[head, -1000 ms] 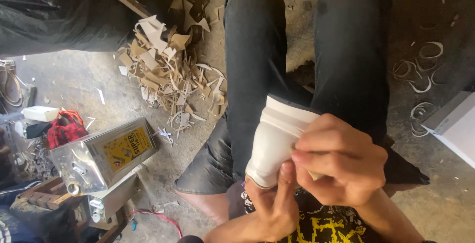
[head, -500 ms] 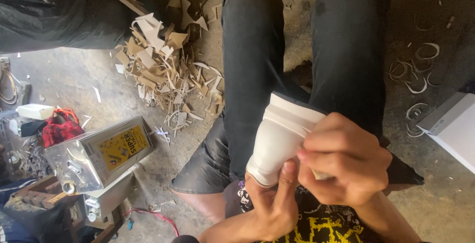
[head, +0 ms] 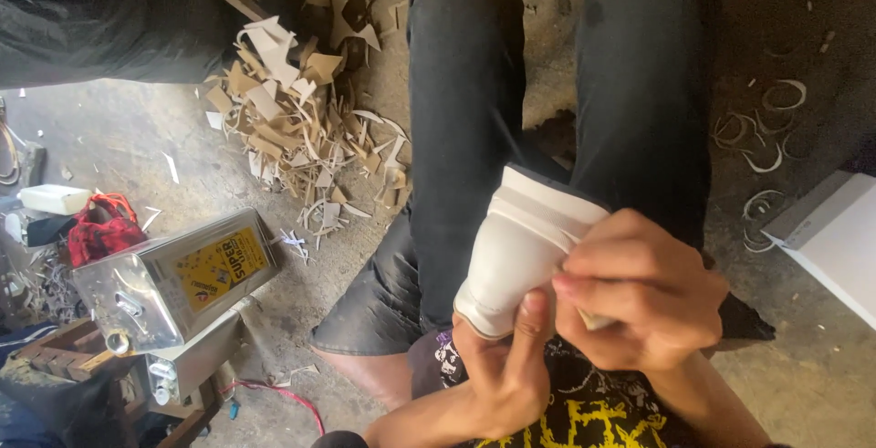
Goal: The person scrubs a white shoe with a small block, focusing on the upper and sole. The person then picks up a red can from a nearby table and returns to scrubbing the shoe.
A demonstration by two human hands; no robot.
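I hold a curved white moulded piece (head: 516,247) over my lap, its ridged end pointing away from me. My left hand (head: 497,361) grips it from below, thumb pressed up against its near edge. My right hand (head: 639,288) is curled over its right side, fingers closed on the piece and on a small pale object that is mostly hidden. My legs in dark trousers (head: 465,129) stretch out beneath it.
A heap of tan and white offcuts (head: 292,129) lies on the concrete floor to the left. A silver metal can with a yellow label (head: 178,275) rests at lower left beside a red cloth (head: 100,229). A white box (head: 835,229) sits at right, curled shavings (head: 757,138) near it.
The view has shifted slightly; both hands keep the same hold on the white piece, with only small movement of the fingers.
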